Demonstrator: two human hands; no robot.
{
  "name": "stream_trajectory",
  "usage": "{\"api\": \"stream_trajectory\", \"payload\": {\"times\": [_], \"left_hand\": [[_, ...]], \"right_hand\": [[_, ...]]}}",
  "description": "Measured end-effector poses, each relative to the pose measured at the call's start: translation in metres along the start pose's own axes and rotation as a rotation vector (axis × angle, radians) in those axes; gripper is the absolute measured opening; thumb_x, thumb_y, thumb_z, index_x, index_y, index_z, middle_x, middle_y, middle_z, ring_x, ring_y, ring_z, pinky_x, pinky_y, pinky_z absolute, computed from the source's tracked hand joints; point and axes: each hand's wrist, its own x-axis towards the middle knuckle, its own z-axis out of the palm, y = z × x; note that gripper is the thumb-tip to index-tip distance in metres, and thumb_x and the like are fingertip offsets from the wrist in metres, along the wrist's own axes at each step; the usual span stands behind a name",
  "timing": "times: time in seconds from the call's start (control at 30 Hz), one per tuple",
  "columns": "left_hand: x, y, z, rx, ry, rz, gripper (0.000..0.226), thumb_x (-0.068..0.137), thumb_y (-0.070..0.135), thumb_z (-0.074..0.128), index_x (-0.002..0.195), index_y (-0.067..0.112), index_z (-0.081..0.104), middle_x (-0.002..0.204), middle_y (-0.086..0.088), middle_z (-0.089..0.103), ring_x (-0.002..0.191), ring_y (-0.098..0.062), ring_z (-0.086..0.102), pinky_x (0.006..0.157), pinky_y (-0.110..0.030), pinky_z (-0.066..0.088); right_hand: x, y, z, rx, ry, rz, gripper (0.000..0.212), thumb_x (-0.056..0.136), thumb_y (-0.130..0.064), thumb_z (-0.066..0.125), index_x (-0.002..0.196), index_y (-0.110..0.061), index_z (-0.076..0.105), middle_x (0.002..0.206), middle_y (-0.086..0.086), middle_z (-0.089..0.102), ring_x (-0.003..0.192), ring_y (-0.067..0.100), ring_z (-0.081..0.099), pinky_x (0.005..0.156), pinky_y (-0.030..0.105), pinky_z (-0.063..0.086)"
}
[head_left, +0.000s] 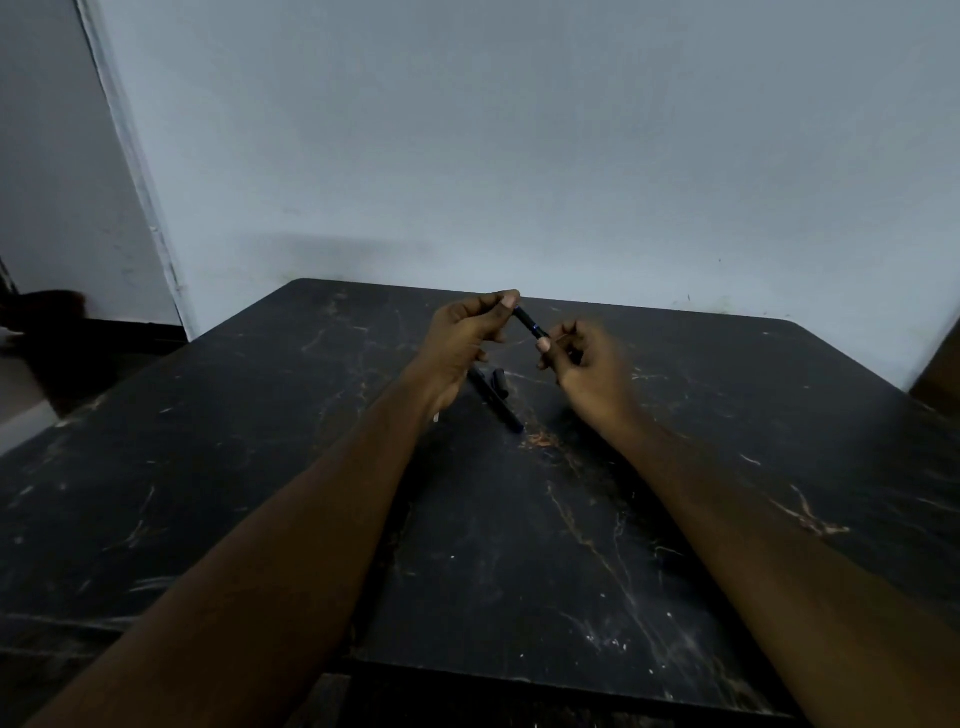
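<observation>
I'm looking down at one dark marbled table (675, 519) set against a pale wall (519, 156). Two hands are working above its far middle. The left hand (462, 343) is pinching the upper end of the held pen (530, 322) between thumb and fingertips, and the right hand (592, 364) is curling round the lower end with the thumb on top. The held pen is hanging tilted in the air between both hands, clear of the table. I'm reading this as twisting or pulling it at the joint, though I can't tell which way. For a clean job I'm planning on fixing the left grip, turning only with the right, and pulling straight along the axis so nothing bends. I'm also working over the table so a loose bit lands there. Counting: one held pen, one second pen (498, 405) lying under the hands, and one short black piece (497, 378), probably a cap, just beside it. Dim light is hiding anything finer.
</observation>
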Motion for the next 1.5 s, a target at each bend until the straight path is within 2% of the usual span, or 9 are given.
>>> {"api": "stream_trajectory", "payload": {"times": [0.13,0.33,0.5,0.73,0.87,1.0,1.17,1.3,1.5], "left_hand": [[-0.0018,-0.0002,0.0011,0.074,0.046,-0.01,0.032,0.082,0.045,0.073,0.091,0.014,0.073,0.074,0.007,0.065,0.061,-0.004,0.054,0.053,-0.021,0.039],[-0.0032,0.0011,0.0017,0.072,0.009,0.026,0.015,0.088,0.033,0.07,0.09,0.019,0.075,0.08,0.007,0.071,0.069,-0.004,0.055,0.06,-0.025,0.04],[-0.0024,0.0033,0.004,0.006,-0.06,-0.004,0.015,0.093,0.024,0.063,0.103,0.023,0.074,0.115,0.006,0.072,0.088,-0.01,0.058,0.071,-0.03,0.038],[-0.0071,0.0042,0.0049,0.093,0.057,-0.04,0.029,0.083,0.046,0.072,0.086,0.017,0.071,0.083,0.001,0.066,0.071,-0.01,0.056,0.062,-0.027,0.039],[-0.0065,0.0036,0.005,0.079,0.055,0.017,0.022,0.085,0.032,0.072,0.088,0.01,0.074,0.072,0.004,0.065,0.065,-0.001,0.056,0.061,-0.018,0.043],[-0.0076,0.0053,0.0063,0.069,0.005,0.017,0.029,0.088,0.031,0.07,0.099,0.004,0.074,0.088,-0.006,0.067,0.083,-0.011,0.056,0.076,-0.03,0.044],[-0.0088,0.0077,0.0069,0.071,0.032,-0.023,0.027,0.085,0.039,0.071,0.097,0.015,0.075,0.083,0.001,0.068,0.072,-0.008,0.058,0.062,-0.027,0.04],[-0.0094,0.0054,0.0068,0.082,0.062,0.008,0.024,0.085,0.036,0.072,0.089,0.013,0.075,0.079,-0.002,0.067,0.066,-0.008,0.055,0.059,-0.024,0.041],[-0.0047,0.0026,0.0083,0.092,0.07,0.054,0.019,0.088,0.024,0.071,0.082,0.006,0.073,0.053,0.014,0.061,0.054,0.007,0.053,0.051,-0.009,0.041]], "right_hand": [[0.0014,0.0015,0.0006,-0.051,0.01,-0.035,0.012,0.088,-0.01,0.067,0.091,-0.008,0.056,0.081,0.011,0.059,0.072,0.017,0.056,0.058,0.013,0.04],[0.0017,0.0046,-0.0008,-0.031,-0.033,0.022,0.011,0.096,-0.017,0.057,0.089,-0.008,0.058,0.074,0.009,0.068,0.062,0.015,0.06,0.065,0.037,0.047],[0.0011,0.001,-0.0007,-0.007,-0.023,0.025,0.007,0.096,-0.013,0.056,0.092,-0.007,0.056,0.083,0.02,0.067,0.059,0.008,0.055,0.058,0.023,0.042],[0.0008,0.0015,0.0006,-0.025,0.016,-0.056,0.015,0.086,-0.007,0.068,0.087,-0.011,0.054,0.076,0.001,0.055,0.067,0.009,0.051,0.056,0.009,0.037],[0.0022,0.0055,0.0005,0.0,0.002,-0.002,0.008,0.091,-0.013,0.064,0.087,-0.01,0.057,0.076,0.01,0.065,0.064,0.015,0.059,0.061,0.029,0.045],[0.0023,0.0077,-0.0004,-0.045,-0.016,0.011,0.01,0.095,-0.018,0.058,0.089,-0.01,0.059,0.073,0.008,0.068,0.057,0.009,0.057,0.063,0.036,0.047],[0.0038,0.0059,0.0019,-0.013,0.017,-0.009,0.009,0.091,-0.012,0.064,0.09,-0.009,0.056,0.079,0.01,0.062,0.067,0.013,0.056,0.056,0.011,0.041],[0.0033,0.0054,0.0027,-0.051,0.037,-0.022,0.01,0.088,-0.009,0.067,0.09,-0.006,0.058,0.079,0.01,0.061,0.068,0.014,0.054,0.054,0.008,0.038],[0.0061,0.008,0.0005,-0.106,-0.043,0.01,0.015,0.093,-0.015,0.06,0.089,-0.001,0.064,0.08,0.017,0.068,0.068,0.025,0.059,0.066,0.039,0.048]]}}
